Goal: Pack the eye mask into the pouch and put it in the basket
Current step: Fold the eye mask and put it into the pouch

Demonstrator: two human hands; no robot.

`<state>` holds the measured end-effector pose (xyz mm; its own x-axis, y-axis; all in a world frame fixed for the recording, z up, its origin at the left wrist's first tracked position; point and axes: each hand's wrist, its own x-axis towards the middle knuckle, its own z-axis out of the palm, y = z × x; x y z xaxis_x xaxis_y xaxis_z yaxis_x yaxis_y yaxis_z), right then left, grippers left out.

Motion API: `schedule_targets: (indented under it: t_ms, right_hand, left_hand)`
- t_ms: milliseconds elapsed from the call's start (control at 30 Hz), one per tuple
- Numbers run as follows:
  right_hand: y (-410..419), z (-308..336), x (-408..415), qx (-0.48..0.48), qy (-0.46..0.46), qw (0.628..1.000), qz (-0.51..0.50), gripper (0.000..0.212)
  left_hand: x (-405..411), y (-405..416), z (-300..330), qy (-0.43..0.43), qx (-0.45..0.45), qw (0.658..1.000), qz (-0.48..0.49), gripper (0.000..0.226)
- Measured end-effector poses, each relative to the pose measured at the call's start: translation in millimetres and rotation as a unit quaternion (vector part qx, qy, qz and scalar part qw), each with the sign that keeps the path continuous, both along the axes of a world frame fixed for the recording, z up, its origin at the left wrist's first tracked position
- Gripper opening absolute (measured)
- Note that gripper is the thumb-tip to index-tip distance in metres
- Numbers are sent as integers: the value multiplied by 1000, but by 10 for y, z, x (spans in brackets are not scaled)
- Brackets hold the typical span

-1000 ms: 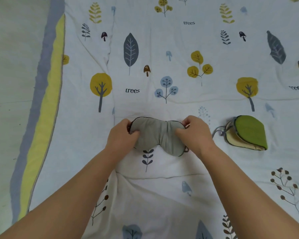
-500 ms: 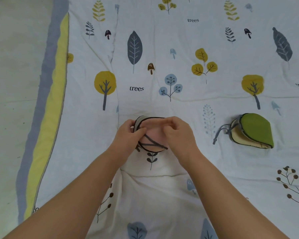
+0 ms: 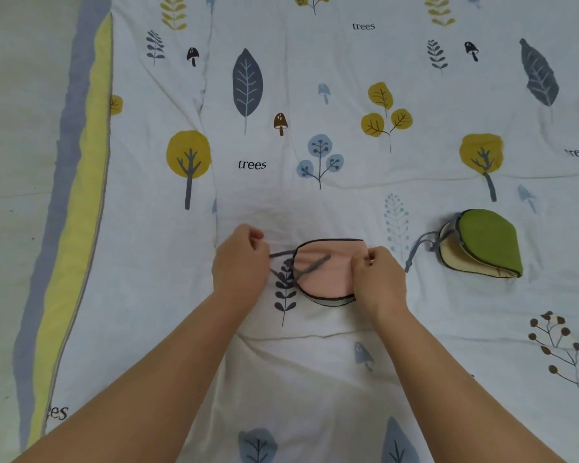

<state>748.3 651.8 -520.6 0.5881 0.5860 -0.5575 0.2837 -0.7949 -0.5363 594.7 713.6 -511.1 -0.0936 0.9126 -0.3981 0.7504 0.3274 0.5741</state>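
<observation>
An eye mask [image 3: 325, 274] lies folded in half on a printed quilt [image 3: 348, 182], pink side up, with dark piping along its curved edge. The right hand [image 3: 378, 282] pinches the folded, straight side of the mask at its right end. The left hand [image 3: 241, 262] is closed around the mask's grey strap [image 3: 301, 265], which runs taut from the fist across the pink fabric. Toward the quilt's right edge, apart from the mask, sits a leaf-shaped pouch [image 3: 482, 243], green on top and cream beneath, its grey drawstring [image 3: 416, 248] trailing toward the mask. Along the quilt's left edge run a yellow band [image 3: 81, 202] and a grey one.
</observation>
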Motion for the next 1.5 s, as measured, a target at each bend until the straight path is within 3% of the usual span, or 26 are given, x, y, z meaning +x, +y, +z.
schedule_targets:
  t_ms: [133, 200, 300, 400, 600, 700, 800, 933, 1100, 1500]
  right_hand:
    - [-59, -45, -98, 14, -84, 995, 59, 49]
    - [-91, -75, -163, 37, -149, 977, 150, 57]
    - [-159, -217, -167, 10, -197, 934, 297, 57]
    - [-216, -369, -87, -53, -191, 915, 352, 58]
    - [-162, -372, -41, -66, -186, 911, 362, 60]
    - [-139, -264, -4, -37, -198, 920, 336, 57]
    - [-97, -149, 19, -15, -210, 942, 262, 49]
    - [-45, -63, 37, -25, -99, 975, 197, 47]
    - [-90, 73, 183, 5, 5, 993, 121, 26]
    - [-221, 669, 1281, 122, -93, 987, -50, 23]
  left_hand:
    - [202, -189, -62, -24, 138, 980, -139, 37]
    - [299, -319, -167, -3, 138, 958, -251, 45]
    - [246, -414, -434, 97, 74, 927, -354, 54]
    - [167, -415, -616, 157, 57, 908, -385, 57]
    - [257, -365, -562, 142, 55, 921, -358, 55]
    - [319, -289, -413, 147, 71, 943, -289, 38]
    - [408, -187, -273, 128, 5, 961, -247, 32]
    - [496, -80, -170, 79, -102, 965, -227, 38]
    - [597, -148, -41, 26, -97, 976, -193, 31]
    - [1786, -161, 479, -123, -38, 960, -247, 24]
